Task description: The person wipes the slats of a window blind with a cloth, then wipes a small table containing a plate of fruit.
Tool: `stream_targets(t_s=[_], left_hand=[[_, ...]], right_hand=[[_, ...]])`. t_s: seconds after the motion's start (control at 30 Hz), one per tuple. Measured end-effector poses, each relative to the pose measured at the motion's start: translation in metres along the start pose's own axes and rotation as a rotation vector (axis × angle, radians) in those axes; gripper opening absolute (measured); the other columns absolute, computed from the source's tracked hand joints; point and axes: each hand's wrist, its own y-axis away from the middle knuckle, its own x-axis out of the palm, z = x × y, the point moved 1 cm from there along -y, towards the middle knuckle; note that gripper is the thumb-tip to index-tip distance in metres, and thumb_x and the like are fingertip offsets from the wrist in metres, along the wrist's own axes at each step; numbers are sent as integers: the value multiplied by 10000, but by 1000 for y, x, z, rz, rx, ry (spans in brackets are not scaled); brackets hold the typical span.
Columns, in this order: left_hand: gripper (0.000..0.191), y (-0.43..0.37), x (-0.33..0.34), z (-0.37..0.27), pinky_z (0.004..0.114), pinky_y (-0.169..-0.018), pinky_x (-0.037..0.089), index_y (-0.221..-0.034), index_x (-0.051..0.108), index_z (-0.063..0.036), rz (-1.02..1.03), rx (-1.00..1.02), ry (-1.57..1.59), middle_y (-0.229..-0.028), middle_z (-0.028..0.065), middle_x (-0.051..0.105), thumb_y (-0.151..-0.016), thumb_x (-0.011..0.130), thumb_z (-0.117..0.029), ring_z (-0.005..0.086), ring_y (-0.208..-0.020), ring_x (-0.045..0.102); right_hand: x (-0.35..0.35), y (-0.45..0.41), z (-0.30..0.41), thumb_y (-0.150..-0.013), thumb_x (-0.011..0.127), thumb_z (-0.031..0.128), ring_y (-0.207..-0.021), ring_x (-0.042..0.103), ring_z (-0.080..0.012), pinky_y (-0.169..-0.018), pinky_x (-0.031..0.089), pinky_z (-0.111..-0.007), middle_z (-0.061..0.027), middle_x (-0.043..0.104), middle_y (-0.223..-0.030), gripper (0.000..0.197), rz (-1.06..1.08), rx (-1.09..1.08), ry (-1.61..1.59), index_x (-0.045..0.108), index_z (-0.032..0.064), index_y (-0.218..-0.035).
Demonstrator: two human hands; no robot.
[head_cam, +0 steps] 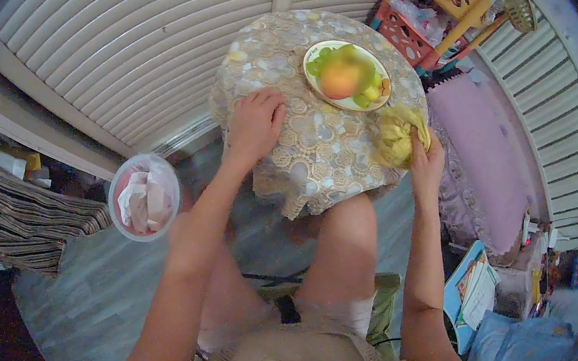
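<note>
A small round table wears a lacy, patterned tablecloth (316, 140) in beige and grey. My left hand (257, 120) lies palm down on its left side, holding nothing, with the thumb apart from slightly bent fingers. At the right edge of the table, my right hand (427, 154) grips a crumpled, thin yellow bag or cloth (396, 139) between thumb and fingers. Just beyond the yellow bundle sits an oval plate (314, 86) with a pale rim. Fruit (342, 78) in orange and green shows on the plate, partly blurred; I cannot tell how much of it is printed.
Left of my legs stands a clear plastic bin (113, 195) with crumpled paper inside. A louvred white door (138, 34) borders the table's left. Behind it on the right is a shelf rack (403, 38) holding plastic bags. A padded pink cover (482, 146) lies to the right.
</note>
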Motion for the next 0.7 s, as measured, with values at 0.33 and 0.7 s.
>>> stream_targets(t_s=[0.33, 0.7], left_hand=[[160, 3, -1, 3, 380, -829, 382, -886, 600, -72, -12, 13, -3, -1009, 52, 586, -805, 505, -171, 248, -995, 513], [160, 4, -3, 9, 379, -840, 378, -891, 605, -67, -1, 13, 42, -1009, 62, 590, -796, 517, -162, 254, -1011, 511]], right_hand=[[18, 27, 40, -785, 598, 217, -1062, 495, -296, -907, 386, -352, -118, 537, -1141, 442, 180, -585, 288, 469, 74, -1183], [25, 19, -7, -752, 550, 92, -854, 552, -302, -721, 457, -382, -129, 584, -912, 173, 143, -597, 498, 582, 62, -919]])
